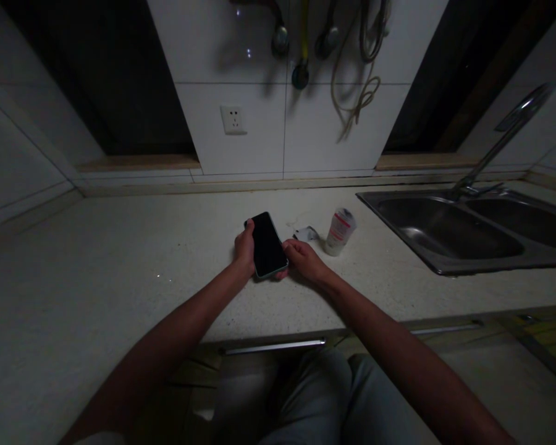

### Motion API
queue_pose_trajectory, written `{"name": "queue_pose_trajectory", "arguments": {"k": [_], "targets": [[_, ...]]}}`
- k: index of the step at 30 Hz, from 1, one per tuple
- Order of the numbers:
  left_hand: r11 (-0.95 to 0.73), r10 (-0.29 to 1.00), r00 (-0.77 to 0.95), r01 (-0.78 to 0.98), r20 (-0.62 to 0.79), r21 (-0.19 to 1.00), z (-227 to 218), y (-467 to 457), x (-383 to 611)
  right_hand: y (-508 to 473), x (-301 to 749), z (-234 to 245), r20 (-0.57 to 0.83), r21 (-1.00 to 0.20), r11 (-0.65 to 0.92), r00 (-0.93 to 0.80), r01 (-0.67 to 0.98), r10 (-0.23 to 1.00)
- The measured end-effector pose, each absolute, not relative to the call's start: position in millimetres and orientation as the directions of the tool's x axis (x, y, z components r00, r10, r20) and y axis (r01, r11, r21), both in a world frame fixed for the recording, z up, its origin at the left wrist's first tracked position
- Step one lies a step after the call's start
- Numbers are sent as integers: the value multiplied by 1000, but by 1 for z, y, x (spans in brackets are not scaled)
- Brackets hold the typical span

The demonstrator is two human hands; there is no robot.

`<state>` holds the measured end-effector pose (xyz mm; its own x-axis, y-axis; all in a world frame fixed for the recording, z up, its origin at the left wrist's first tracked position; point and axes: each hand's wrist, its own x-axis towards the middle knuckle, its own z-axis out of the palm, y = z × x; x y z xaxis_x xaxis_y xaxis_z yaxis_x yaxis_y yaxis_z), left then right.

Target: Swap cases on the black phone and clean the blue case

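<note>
A smartphone (pixel 267 245) with a dark screen is held tilted above the countertop. My left hand (pixel 245 246) grips its left edge, thumb along the side near the top, with fingertips showing past the lower right corner. My right hand (pixel 304 258) is closed at the phone's right edge, thumb and index finger pressed together against it; whether a small item sits between them cannot be made out. Just beyond the right hand lies a small crumpled wrapper (pixel 307 233). A clear plastic cup (pixel 340 231) with red print stands to its right.
A double steel sink (pixel 426 247) with a tall faucet (pixel 500 142) is set into the pale counter (pixel 143 259) on the right. A wall socket (pixel 233 120), pipes and a looped cord (pixel 364 96) are on the tiled wall. Drawer handles (pixel 273 347) line the front edge.
</note>
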<state>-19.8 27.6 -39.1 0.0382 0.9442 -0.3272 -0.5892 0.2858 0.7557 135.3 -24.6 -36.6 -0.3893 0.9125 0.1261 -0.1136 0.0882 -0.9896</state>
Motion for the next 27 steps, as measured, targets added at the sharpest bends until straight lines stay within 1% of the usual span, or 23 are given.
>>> {"name": "queue_pose_trajectory", "arguments": {"k": [3, 7, 13, 20, 22, 24, 27], "targets": [[292, 936, 5, -575, -353, 764, -34, 26, -21, -26, 134, -35, 102, -991, 61, -375, -119, 921], [416, 895, 103, -544, -434, 729, -28, 26, -24, -28, 132, -33, 112, -989, 71, -344, -130, 932], [437, 885, 127, -562, -448, 703, -23, 25, -24, -30, 132, -32, 159, -986, 139, -311, -87, 937], [442, 877, 60, -487, -477, 753, -7, 17, -18, -32, 135, -34, 251, -964, 266, -257, 25, 933], [423, 887, 36, -465, -461, 778, -6, 17, -17, -32, 135, -34, 266, -958, 284, -251, 40, 931], [367, 909, -19, -441, -417, 819, -8, 19, -17, -31, 135, -33, 257, -959, 278, -253, 49, 933], [175, 956, -151, -400, -253, 900, -14, 24, -19, -28, 132, -33, 250, -963, 266, -232, 42, 940]]}}
